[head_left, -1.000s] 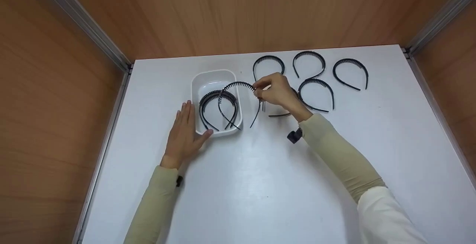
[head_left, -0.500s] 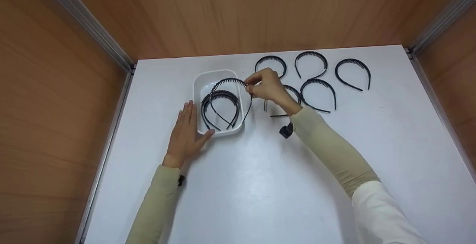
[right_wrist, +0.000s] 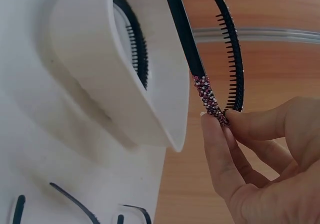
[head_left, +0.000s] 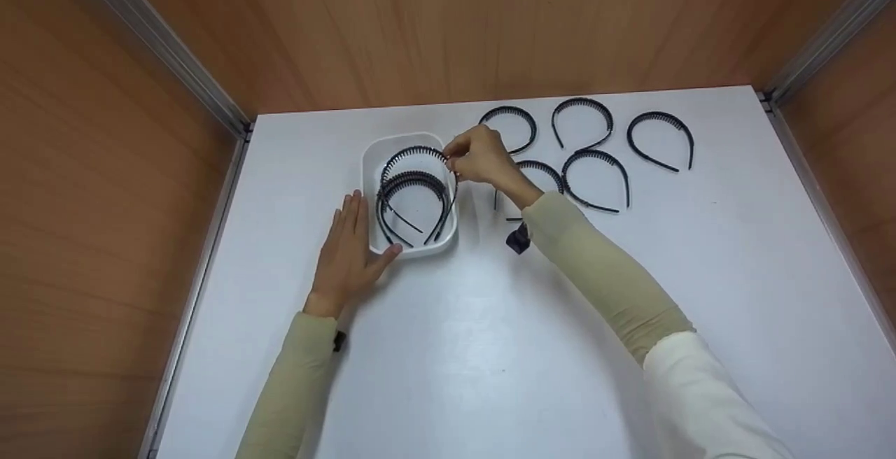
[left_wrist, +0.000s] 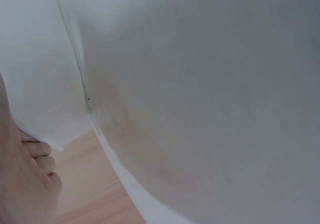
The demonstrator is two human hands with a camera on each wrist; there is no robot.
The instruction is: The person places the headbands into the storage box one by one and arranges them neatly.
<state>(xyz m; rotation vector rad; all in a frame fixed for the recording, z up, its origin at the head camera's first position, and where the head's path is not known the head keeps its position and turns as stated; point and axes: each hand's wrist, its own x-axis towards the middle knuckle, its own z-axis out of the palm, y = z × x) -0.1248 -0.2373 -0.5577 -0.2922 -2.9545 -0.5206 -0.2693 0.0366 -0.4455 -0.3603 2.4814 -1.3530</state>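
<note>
A black toothed headband (head_left: 413, 150) hangs over the white bin (head_left: 369, 158), pinched at its right side by my right hand (head_left: 483, 157). In the right wrist view the fingertips and thumb grip the headband (right_wrist: 207, 97) where small pink and silver stones cover it. Several nested headbands (head_left: 414, 178) lie inside the bin, below the held one. My left hand (head_left: 341, 256) rests along the bin's left wall with straight fingers, its thumb at the front rim. In the left wrist view only part of the left hand (left_wrist: 30, 179) shows at the edge.
Several more black headbands lie at the back right of the white table (head_left: 490, 347), among them a far right headband (head_left: 661, 115) and a nearer headband (head_left: 598, 154). Wooden panels (head_left: 490, 32) enclose the table at the back and sides.
My right hand has carried the headband leftward, from the bin's right edge to over the nested headbands. The left hand has stayed against the bin.
</note>
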